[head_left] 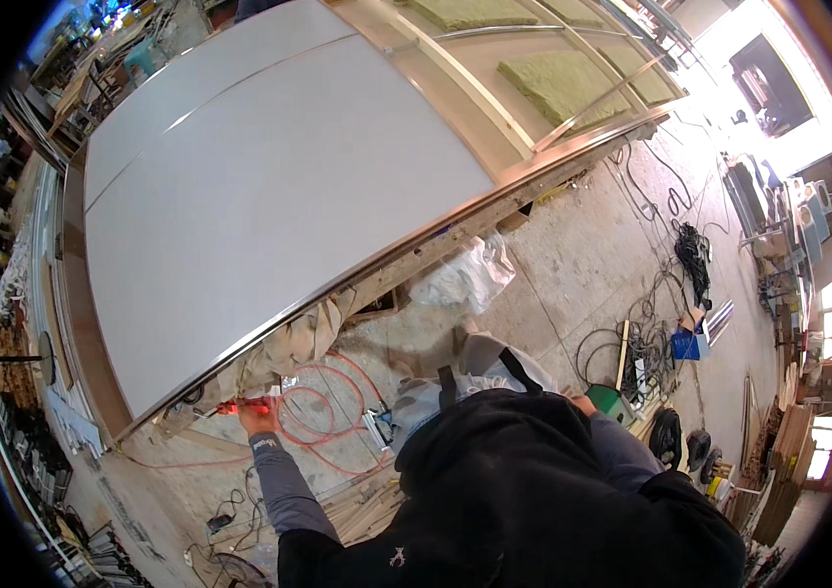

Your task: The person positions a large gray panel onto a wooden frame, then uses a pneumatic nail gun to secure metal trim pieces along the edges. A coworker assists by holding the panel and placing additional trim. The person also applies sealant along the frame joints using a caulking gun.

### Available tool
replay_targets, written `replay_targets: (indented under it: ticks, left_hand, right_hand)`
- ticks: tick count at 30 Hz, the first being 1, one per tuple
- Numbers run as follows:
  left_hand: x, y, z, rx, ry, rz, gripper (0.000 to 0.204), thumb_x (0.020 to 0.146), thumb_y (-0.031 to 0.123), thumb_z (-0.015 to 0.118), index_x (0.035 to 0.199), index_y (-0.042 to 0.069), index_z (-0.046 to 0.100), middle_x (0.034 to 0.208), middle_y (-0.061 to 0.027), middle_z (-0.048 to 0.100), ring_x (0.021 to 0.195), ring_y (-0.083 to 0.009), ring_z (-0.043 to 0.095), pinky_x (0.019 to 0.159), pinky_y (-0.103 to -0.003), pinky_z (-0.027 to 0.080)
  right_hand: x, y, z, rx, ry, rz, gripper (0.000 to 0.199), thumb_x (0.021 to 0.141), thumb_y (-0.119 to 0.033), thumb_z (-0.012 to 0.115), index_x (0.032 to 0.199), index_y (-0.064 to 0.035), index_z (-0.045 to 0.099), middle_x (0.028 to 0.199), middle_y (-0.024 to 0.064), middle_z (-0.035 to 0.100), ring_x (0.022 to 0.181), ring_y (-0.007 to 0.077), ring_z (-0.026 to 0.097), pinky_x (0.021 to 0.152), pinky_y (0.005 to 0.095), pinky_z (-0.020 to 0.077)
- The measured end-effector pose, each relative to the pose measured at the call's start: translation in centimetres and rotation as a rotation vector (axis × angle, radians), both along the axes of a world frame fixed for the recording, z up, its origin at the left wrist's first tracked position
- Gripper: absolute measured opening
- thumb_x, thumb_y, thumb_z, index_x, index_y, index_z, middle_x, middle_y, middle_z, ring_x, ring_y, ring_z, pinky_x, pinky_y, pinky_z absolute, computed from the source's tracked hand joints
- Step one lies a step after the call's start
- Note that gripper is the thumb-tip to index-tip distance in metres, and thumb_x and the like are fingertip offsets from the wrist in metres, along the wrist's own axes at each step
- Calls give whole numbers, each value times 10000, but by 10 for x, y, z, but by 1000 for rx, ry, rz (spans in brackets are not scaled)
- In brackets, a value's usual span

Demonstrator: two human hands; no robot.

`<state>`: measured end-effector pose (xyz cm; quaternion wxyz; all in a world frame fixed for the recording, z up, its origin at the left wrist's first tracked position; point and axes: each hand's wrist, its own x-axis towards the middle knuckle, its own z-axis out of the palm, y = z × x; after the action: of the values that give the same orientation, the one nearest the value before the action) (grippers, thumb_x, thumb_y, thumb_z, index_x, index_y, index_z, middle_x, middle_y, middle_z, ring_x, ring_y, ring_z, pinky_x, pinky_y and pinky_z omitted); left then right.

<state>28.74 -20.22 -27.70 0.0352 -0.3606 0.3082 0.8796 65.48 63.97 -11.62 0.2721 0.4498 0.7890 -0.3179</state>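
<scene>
My left hand [257, 418], at the end of a grey sleeve, is closed around a red-handled tool [237, 406]. The tool is held against the lower edge of a large white panel [269, 196], which lies on a wooden frame [455, 230]. An orange hose [323, 416] lies coiled on the concrete floor just right of this hand. Only a small part of my right hand [582, 401] shows past my dark hooded jacket, beside a green box [614, 404]. Its fingers are hidden.
Crumpled clear plastic [465, 276] lies under the panel's edge. Black cables [692, 257] and a blue box [687, 344] sit on the floor to the right. Yellow-green insulation mats [563, 83] fill the open frame beyond. Wood strips [367, 505] lie near my feet, with stacked boards at far right.
</scene>
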Motion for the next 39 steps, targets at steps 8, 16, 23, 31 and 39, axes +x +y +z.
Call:
replay_targets:
  ticks: [8,16,23,31,39]
  left_hand:
    - [69,124,106,-564,-151,451,334,1129,418,548,1110,98,640,943,-22,631,836,-151,592,724,-311,513]
    - [160,320,201,-752,-152,63,316,1137,363,568,1233,62,579,818,-25,566,655,-136,564,548,-310,483]
    - [175,429,240,-839,-31,-766,302,1109,233,536,1282,5,632,863,-135,639,757,-255,655,694,-438,541]
    - [175,667,304,-1025,440,-1047,366,1061,202,603,1322,-53,567,1174,-335,691,1130,-518,671,949,-538,545]
    - [127,876,357,-1183,1038,-1522,486,1040,361,690,1409,54,615,1199,-176,687,989,-391,683,883,-486,542]
  right_hand:
    - [-114,-40,52,-13,94,-36,544,1011,-423,696,1185,89,749,1037,232,809,1021,323,782,887,417,589]
    - [-280,-152,129,-258,382,396,642,1022,-501,718,1399,15,663,1256,255,758,1154,346,746,999,445,583]
    - [-280,-221,131,-546,221,1034,815,999,-716,637,1336,24,688,1250,245,754,1107,369,730,1028,425,556]
    - [-260,-25,197,-670,134,448,617,990,-553,741,1236,12,722,1102,164,774,1029,225,723,912,388,569]
    - [-169,236,162,-849,737,-750,118,954,-51,612,1058,-30,665,971,92,713,895,242,709,804,413,596]
